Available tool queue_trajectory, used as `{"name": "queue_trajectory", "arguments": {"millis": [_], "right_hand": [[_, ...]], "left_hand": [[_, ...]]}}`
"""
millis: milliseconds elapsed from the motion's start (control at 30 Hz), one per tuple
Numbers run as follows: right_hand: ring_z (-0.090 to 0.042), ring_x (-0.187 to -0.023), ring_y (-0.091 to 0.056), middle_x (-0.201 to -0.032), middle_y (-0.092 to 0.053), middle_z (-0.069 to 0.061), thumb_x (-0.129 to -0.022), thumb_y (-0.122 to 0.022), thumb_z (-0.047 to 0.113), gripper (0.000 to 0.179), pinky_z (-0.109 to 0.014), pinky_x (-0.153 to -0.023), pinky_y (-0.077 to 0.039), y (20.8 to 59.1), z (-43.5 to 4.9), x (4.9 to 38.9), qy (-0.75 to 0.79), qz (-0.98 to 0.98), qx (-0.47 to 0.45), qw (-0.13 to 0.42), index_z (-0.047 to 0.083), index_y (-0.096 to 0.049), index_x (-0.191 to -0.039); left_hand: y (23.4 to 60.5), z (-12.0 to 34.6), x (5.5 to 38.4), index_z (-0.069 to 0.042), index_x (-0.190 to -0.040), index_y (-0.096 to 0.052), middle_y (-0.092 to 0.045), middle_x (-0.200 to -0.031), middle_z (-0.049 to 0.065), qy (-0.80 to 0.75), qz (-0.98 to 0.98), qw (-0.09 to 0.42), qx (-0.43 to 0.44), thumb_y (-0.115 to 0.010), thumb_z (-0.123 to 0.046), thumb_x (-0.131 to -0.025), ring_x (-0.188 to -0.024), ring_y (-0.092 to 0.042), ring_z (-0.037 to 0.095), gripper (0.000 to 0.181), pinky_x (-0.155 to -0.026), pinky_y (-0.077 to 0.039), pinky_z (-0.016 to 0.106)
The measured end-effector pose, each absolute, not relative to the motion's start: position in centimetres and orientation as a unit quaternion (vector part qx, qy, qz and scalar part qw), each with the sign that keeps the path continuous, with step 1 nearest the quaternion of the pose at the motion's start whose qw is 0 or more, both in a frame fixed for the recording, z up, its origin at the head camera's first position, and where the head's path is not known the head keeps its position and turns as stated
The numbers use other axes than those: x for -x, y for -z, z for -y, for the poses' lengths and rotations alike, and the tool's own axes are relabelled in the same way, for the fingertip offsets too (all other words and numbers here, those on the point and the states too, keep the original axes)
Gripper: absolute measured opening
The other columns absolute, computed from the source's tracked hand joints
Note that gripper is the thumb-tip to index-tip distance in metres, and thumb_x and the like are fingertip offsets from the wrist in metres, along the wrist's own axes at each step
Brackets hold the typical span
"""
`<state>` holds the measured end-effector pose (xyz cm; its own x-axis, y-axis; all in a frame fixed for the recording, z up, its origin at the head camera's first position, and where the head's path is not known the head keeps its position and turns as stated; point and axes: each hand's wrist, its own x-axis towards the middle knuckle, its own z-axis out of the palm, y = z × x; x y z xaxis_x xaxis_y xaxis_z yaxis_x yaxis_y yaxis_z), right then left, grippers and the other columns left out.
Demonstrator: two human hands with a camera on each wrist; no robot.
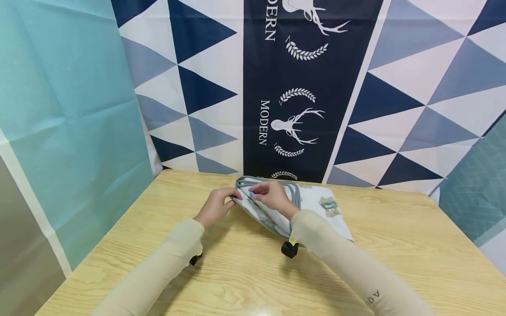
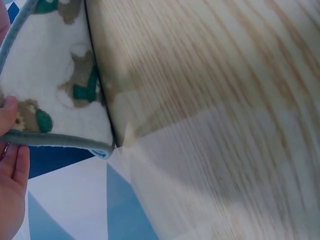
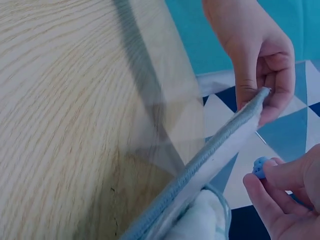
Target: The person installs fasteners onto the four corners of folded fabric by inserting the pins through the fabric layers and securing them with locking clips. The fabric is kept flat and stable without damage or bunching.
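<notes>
A white fleecy blanket (image 1: 314, 199) with grey-blue binding and brown-and-green animal prints lies folded near the table's back edge. My left hand (image 1: 216, 206) pinches its bound edge at the left corner between thumb and fingers. In the right wrist view, that edge of the blanket (image 3: 227, 137) is lifted. My right hand (image 1: 273, 196) is over the blanket, its fingertips pinching a small knobbly blue piece (image 3: 259, 167) close to the left hand. A thin pale line shows between that piece and the blanket edge. In the left wrist view the left hand (image 2: 11, 165) shows only partly.
The wooden table (image 1: 245, 272) reaches back to a wall hanging (image 1: 209, 118) with triangles and deer prints. A turquoise cloth (image 1: 75, 109) hangs at the left. Black wrist cameras (image 1: 290, 249) sit under both sleeves.
</notes>
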<state>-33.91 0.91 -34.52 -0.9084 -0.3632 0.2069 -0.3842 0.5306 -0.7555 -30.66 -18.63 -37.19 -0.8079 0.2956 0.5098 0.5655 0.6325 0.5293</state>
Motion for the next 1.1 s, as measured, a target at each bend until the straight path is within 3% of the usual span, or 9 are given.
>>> {"name": "queue_trajectory", "arguments": {"millis": [200,433,1100], "right_hand": [[-0.023,-0.091,-0.072,-0.101,-0.074,-0.016,-0.084,-0.069,0.003,0.021,-0.024,-0.076,-0.056,34.7,-0.4,34.1,-0.461,0.866,-0.192,0.000,0.000,-0.073,-0.105],[-0.012,-0.082,-0.068,-0.101,-0.074,-0.016,-0.085,-0.067,0.003,0.021,-0.013,-0.067,-0.048,34.9,0.0,34.3,-0.475,0.863,-0.173,-0.008,0.001,-0.073,-0.105],[-0.017,-0.089,-0.070,-0.100,-0.075,-0.014,-0.085,-0.066,0.000,0.019,-0.015,-0.069,-0.050,34.9,0.4,34.8,-0.458,0.869,-0.186,0.016,0.003,-0.074,-0.102]], "left_hand": [[37.4,18.5,30.8,-0.007,-0.089,-0.070,-0.073,-0.095,0.007,0.356,0.881,0.183,0.254,-0.066,0.001,-0.086,-0.095,-0.068,0.021,0.009,-0.087,-0.055,0.036],[37.6,18.3,31.1,-0.006,-0.090,-0.070,-0.073,-0.095,0.008,0.362,0.874,0.186,0.266,-0.065,0.002,-0.087,-0.095,-0.068,0.022,0.010,-0.086,-0.055,0.037],[37.3,18.4,31.2,-0.006,-0.089,-0.069,-0.073,-0.096,0.008,0.359,0.874,0.182,0.274,-0.066,0.003,-0.085,-0.096,-0.068,0.022,0.011,-0.087,-0.055,0.035]]}}
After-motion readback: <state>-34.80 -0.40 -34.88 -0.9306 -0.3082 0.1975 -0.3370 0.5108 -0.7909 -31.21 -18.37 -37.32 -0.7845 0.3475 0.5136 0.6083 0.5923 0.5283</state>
